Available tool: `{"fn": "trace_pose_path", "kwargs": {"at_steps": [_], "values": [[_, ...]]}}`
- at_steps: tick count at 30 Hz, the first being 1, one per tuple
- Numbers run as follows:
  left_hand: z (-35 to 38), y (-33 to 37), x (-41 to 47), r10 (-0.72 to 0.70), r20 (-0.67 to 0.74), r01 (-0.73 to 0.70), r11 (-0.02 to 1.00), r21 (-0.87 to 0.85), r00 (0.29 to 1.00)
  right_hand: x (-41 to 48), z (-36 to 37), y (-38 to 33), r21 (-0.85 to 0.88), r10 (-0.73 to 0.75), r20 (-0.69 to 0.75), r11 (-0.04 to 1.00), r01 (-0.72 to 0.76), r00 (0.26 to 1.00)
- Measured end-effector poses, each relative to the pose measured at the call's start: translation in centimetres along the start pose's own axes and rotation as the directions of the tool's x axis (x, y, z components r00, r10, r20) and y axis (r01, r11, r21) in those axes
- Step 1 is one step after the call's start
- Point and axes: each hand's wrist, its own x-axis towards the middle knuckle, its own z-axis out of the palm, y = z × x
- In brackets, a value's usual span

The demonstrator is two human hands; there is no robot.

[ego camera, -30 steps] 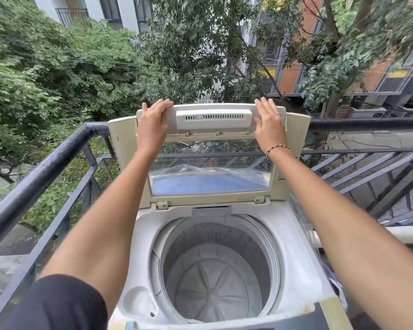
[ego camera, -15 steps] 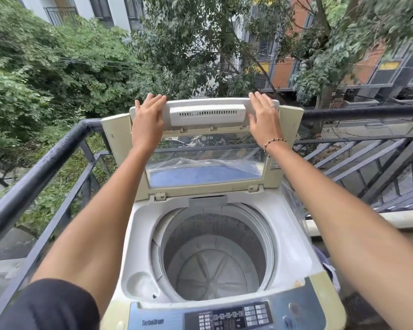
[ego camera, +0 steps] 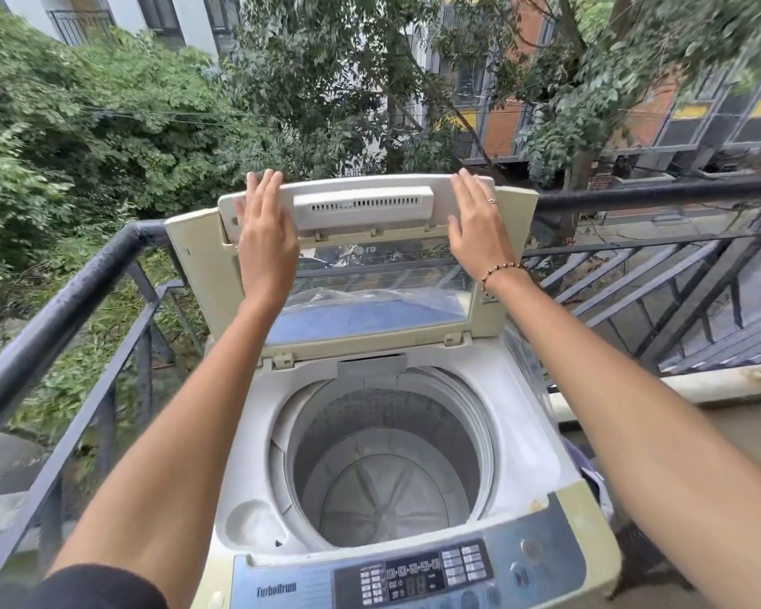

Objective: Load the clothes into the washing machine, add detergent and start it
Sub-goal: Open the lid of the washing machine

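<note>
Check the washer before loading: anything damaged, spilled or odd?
Nothing serious. The drum is empty and the folded lid stands open. Only oddities: a small rust-coloured chip by the control panel, and the casing looks yellowed.

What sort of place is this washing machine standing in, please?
Probably an upper-floor outdoor balcony: a dark metal railing runs beside the white top-loading washing machine, with leafy green trees and brick buildings beyond.

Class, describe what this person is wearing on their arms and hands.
The left hand is bare of jewellery; a black sleeve covers that upper arm. The right hand wears a silver ring, with a beaded bracelet at the wrist.
</note>
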Motion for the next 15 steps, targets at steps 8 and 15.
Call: {"fn": "trace_pose_path", "kwargs": {"at_steps": [8,15], "values": [[5.5,7.8,-9.7,0.037,0.130,-0.010,0.980,-0.197,0.991,-5.5,-1.0,4.2,-0.019,0.025,0.051,1.000,-0.024,0.998],[13.1,16.9,-18.6,-0.067,0.439,0.228,0.917,-0.326,0.896,-13.2,-3.5,13.2,-0.022,0.117,0.099,0.993,-0.116,0.988]]}}
